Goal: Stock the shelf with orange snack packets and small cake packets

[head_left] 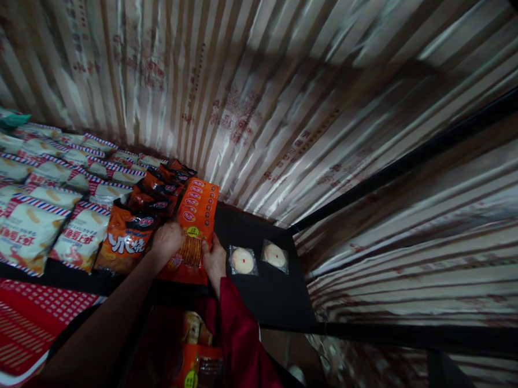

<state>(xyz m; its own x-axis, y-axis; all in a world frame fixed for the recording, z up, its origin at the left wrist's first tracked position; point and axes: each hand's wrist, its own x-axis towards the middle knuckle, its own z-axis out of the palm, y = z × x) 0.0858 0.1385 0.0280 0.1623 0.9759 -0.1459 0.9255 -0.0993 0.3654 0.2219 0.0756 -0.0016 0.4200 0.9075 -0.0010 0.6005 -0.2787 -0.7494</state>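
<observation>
On the black shelf lies a row of overlapping orange snack packets (190, 251), the front one with brown sticks showing on its face. My left hand (168, 239) is closed at the left side of the front packet, its fingers curled and partly hidden. At the right edge, my right hand (214, 260) grips the same packet, thumb on its face. Just left of my left hand stand dark orange snack bags (128, 239). Two round white cakes in clear wrappers, a nearer one (243, 261) and a farther one (275, 255), lie right of my right hand.
Rows of white snack bags (29, 228) fill the shelf's left side. A red basket (15, 320) sits below at left. More orange packets (206, 371) are under the shelf edge (287, 311). Striped sheeting (246, 101) hangs behind, with a black bar (395, 160) slanting across it.
</observation>
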